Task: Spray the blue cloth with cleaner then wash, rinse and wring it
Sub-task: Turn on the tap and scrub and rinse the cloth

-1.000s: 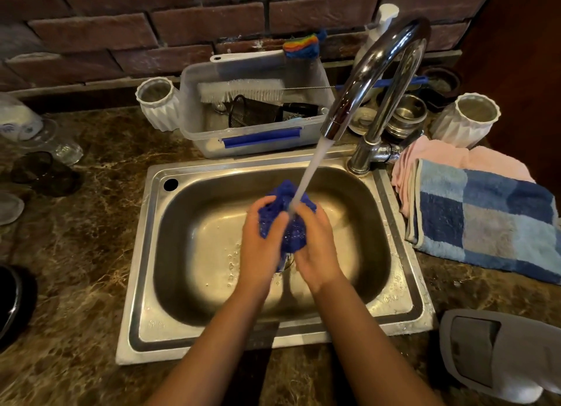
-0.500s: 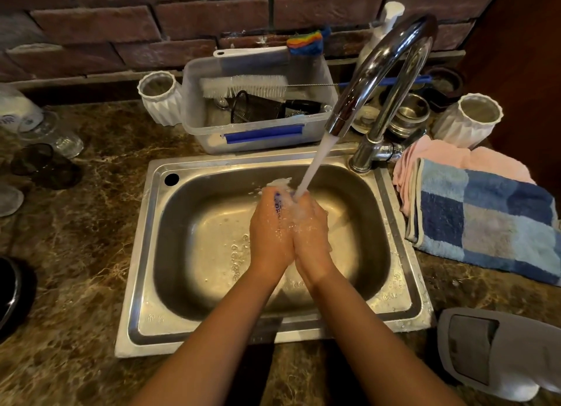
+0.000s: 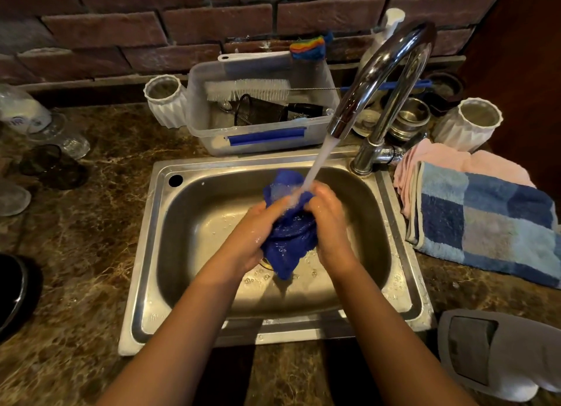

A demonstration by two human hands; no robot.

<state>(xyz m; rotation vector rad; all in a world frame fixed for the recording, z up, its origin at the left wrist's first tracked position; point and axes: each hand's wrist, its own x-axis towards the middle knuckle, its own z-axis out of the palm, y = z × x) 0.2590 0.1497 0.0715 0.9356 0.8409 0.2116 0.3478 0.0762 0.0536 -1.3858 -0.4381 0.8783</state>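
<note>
The wet blue cloth (image 3: 288, 238) is bunched between both hands over the steel sink (image 3: 194, 223). My left hand (image 3: 255, 232) grips its left side and my right hand (image 3: 329, 223) grips its right side. Water runs from the chrome faucet (image 3: 382, 81) onto the top of the cloth and my fingers. A fold of cloth sticks up behind my hands, and another end hangs down toward the drain.
A clear plastic tub (image 3: 261, 132) with a brush stands behind the sink. White vases (image 3: 165, 102) (image 3: 469, 123) flank it. Folded pink and blue checked towels (image 3: 485, 217) lie at the right. A grey device (image 3: 498, 351) sits front right. Glassware (image 3: 54, 132) is at left.
My hands were pressed tight together with the cloth almost hidden; now they have parted and the cloth shows between them, hanging lower in the sink.
</note>
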